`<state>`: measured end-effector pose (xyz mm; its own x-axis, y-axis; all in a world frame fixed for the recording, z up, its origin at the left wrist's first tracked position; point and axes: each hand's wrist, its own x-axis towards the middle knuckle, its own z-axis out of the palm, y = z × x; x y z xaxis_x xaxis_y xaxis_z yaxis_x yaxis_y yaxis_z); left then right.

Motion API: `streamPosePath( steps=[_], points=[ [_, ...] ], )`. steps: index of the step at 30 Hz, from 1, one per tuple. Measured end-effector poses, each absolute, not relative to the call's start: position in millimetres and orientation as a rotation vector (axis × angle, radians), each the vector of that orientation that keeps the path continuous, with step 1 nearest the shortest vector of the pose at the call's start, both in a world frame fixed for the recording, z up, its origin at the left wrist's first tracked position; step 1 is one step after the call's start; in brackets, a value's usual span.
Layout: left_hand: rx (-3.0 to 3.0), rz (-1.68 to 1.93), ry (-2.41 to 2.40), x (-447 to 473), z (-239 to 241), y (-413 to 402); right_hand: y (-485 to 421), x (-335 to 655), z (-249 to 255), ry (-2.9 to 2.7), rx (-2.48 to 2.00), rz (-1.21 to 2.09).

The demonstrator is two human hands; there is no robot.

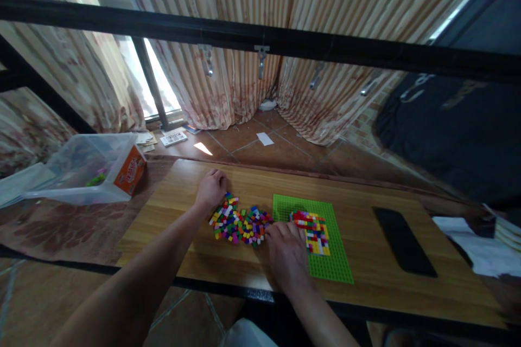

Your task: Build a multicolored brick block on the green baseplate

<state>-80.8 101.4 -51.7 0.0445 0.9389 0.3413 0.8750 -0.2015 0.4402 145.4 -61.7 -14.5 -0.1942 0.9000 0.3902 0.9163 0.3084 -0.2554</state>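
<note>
Small toy bricks [240, 225] in many colours lie in a loose pile on a wooden table. At the pile's far left edge rests my left hand [211, 190], its fingers curled in; whatever may be inside is hidden. My right hand [287, 252] is over the left edge of a green baseplate [331, 268], between the pile and the plate. Its fingers bend down and together, and their tips are too small to show a brick. On the plate stands a multicoloured block of bricks [315, 233], partly covered by the right hand.
A black phone-like slab [404, 241] lies on the table [358, 217] at the right. Left of the table stands a clear plastic bin [93, 168] with an orange label. A black bar [244, 32] with metal clips crosses above. White papers [468, 244] lie at far right.
</note>
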Motion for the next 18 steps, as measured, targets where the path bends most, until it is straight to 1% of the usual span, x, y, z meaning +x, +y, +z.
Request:
streamPosePath(
  steps=[4, 7, 12, 18],
  points=[
    [2.2, 0.84, 1.925, -81, -52, 102, -71, 164, -7, -1.924, -1.518, 0.041],
    [2.181, 0.827, 1.941, -81, -52, 103, -77, 190, -6, -1.758, -1.541, 0.087],
    [2.19, 0.845, 1.943, -81, -52, 103, -75, 230, -17, -1.471, -1.648, 0.146],
    [2.189, 0.849, 1.952, -82, -54, 104, -65, 243, -31, -1.255, -1.682, 0.347]
  ],
)
